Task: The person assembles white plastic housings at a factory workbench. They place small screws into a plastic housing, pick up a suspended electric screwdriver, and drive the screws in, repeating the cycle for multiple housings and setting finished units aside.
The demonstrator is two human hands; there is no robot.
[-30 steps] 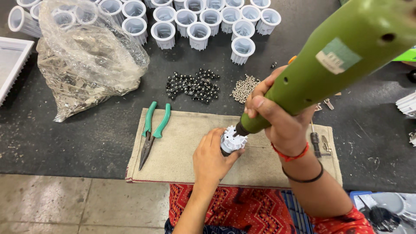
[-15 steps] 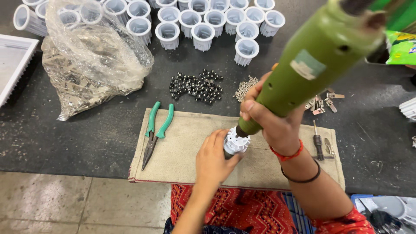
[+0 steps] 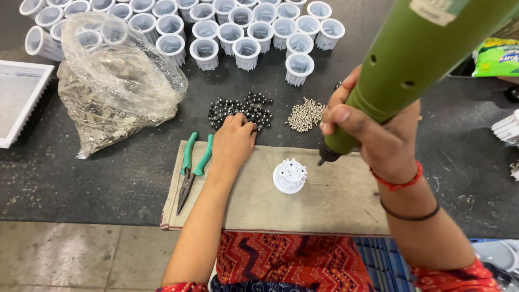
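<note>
A small white plastic part (image 3: 290, 176) stands on a tan cloth mat (image 3: 259, 200) near the front edge of the dark table (image 3: 108, 173). It is round, with thin ribs on top and little holes in its flat face. It looks light and stiff. The thin ribs look like they could snap if squeezed hard, so the safe place to hold it is around its round side, low down, with the fingertips. No hand touches it right now. It sits between the two hands.

The left hand (image 3: 233, 143) reaches past the mat to a pile of small dark balls (image 3: 240, 108). Its fingers are bent down and close together, with the tips in the pile. It looks like it is picking some up, but the view does not show if any ball is held. The balls look smooth and hard, so they would roll away easily.

The right hand (image 3: 378, 135) is closed tight around a big green power tool (image 3: 411, 59). The tool is tilted, and its dark tip hangs just beside the white part, not touching it. The tool looks heavy.

Next to the balls lies a pile of small silver screws (image 3: 305, 113). Green-handled pliers (image 3: 192, 167) lie on the left edge of the mat. Many white cups (image 3: 246, 51) stand in rows at the back. A clear plastic bag (image 3: 116, 92) full of small bits sits on the left.
</note>
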